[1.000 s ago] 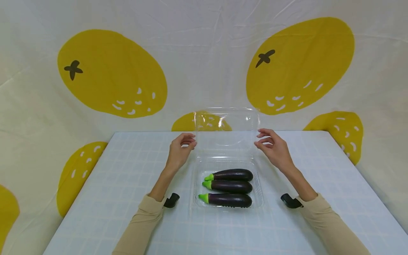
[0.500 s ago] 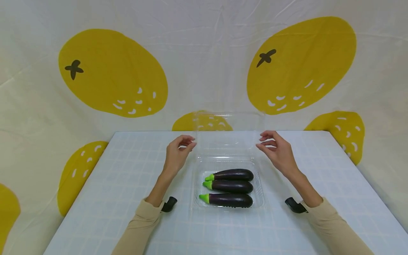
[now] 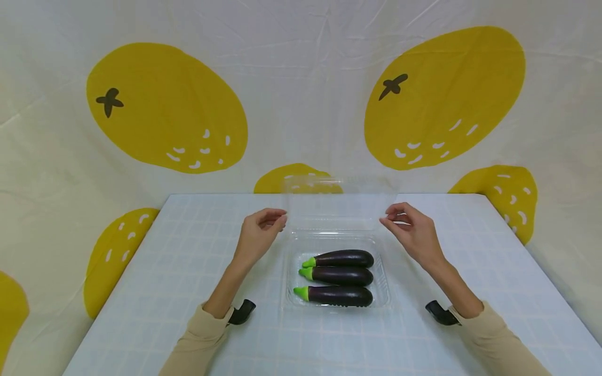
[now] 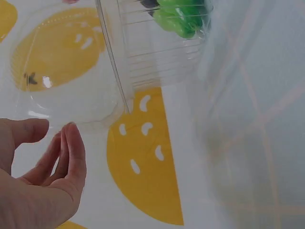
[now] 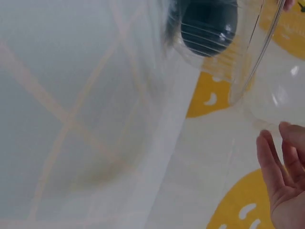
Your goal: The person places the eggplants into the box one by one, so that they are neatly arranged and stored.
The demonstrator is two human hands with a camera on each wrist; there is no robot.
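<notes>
A clear plastic clamshell box lies on the table with its hinged lid raised at the back. Inside the base are three dark eggplants with green stems, the nearest eggplant a little apart from the other two. At the lid's left edge, the thumb and fingertips of my left hand lightly pinch it. My right hand does the same at the right edge. In the left wrist view, a small gap shows between thumb and fingertips at the lid. The lid's outline is faint.
A pale blue checked cloth covers the table. Behind it hangs a white sheet printed with large yellow fruit. A black wrist camera sits at the left cuff, another black camera at the right.
Both hands have come slightly down and towards me, spreading a little apart. The lid's top edge has dropped and looks wider, tilting towards me. The eggplants stay put.
</notes>
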